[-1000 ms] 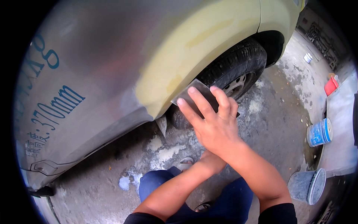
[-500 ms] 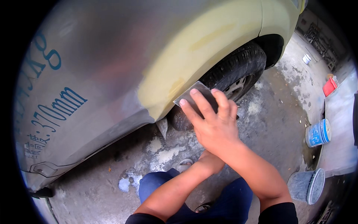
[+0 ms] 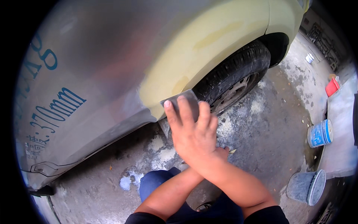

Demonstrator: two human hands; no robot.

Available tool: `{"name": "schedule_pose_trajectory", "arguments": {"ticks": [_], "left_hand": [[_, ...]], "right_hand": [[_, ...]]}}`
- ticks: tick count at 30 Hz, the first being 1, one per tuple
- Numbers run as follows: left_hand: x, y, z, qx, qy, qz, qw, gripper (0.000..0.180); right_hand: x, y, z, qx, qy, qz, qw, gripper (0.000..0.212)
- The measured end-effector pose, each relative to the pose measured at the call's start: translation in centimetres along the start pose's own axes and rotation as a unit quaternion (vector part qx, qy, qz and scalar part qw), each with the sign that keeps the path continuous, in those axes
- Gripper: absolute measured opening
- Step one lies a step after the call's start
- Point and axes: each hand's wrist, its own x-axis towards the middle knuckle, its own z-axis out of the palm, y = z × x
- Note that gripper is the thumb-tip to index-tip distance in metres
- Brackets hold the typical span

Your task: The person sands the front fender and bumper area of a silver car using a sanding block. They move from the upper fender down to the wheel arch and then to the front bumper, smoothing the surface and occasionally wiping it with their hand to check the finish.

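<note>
My right hand [image 3: 194,134] presses a grey sheet of sandpaper [image 3: 190,104] against the lower rear edge of the wheel arch, its fingers laid over the sheet. Under the paper runs the pale yellow filled area [image 3: 167,71] of a grey vehicle body panel [image 3: 97,97]. My forearms cross, the right over the left. Most of my left hand [image 3: 223,151] is hidden beneath the right wrist; only a bit of its fingers shows to the right, and what they hold, if anything, I cannot make out.
Just right of the sandpaper is the black tyre [image 3: 238,71]. On the concrete floor [image 3: 257,138] at the right stand a blue-and-white bucket [image 3: 320,133] and a grey bucket [image 3: 300,186]. Farther back lie a red object [image 3: 332,87] and a small white container [image 3: 309,58].
My right hand and the sandpaper have slid left and slightly down along the wheel arch edge. My left fingers now poke out on the right side of the right wrist.
</note>
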Motion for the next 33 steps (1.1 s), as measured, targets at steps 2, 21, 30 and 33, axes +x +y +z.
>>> {"name": "schedule_pose_trajectory", "arguments": {"ticks": [2, 21, 30, 33], "left_hand": [[0.1, -0.2, 0.3, 0.004, 0.004, -0.004, 1.000, 0.041], [0.6, 0.5, 0.8, 0.023, 0.016, -0.014, 1.000, 0.040], [0.7, 0.3, 0.7, 0.027, 0.029, -0.029, 0.999, 0.040], [1.4, 1.4, 1.1, 0.024, 0.020, -0.006, 0.999, 0.039]], "right_hand": [[-1.0, -0.4, 1.2, -0.003, 0.009, -0.007, 1.000, 0.052], [0.6, 0.5, -0.7, 0.002, 0.009, 0.043, 0.999, 0.045], [0.2, 1.7, -3.1, 0.044, -0.004, 0.016, 0.999, 0.049], [2.6, 3.1, -3.9, 0.010, 0.038, -0.023, 0.999, 0.045]]}}
